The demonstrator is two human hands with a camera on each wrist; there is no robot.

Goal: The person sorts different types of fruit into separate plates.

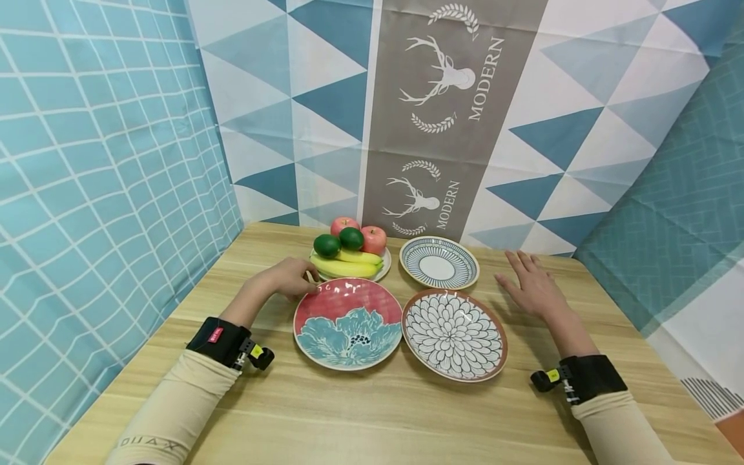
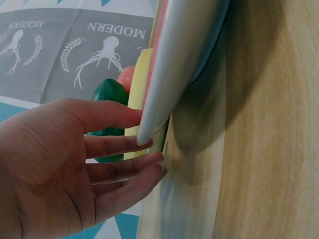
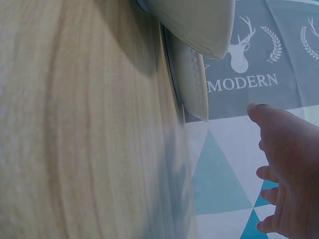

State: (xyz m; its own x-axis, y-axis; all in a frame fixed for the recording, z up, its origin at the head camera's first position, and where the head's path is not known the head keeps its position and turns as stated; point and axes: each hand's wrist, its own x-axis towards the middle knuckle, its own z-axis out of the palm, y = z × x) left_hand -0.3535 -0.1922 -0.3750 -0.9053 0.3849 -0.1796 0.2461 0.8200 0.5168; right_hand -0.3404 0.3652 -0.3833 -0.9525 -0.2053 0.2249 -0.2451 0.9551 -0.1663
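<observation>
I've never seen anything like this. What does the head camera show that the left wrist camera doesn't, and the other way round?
Only the head view shows the person's right hand, the petal-patterned face of the round, brown-rimmed white plate and the round blue-and-white lined plate.

Only the left wrist view shows the pale, glossy underside of the round pink-and-blue flower plate.

Both show the left hand at that plate's rim, dark green rounded fruits, long yellow bananas, the grey cloth panel with white deer heads and the pale wood-grain tabletop.
</observation>
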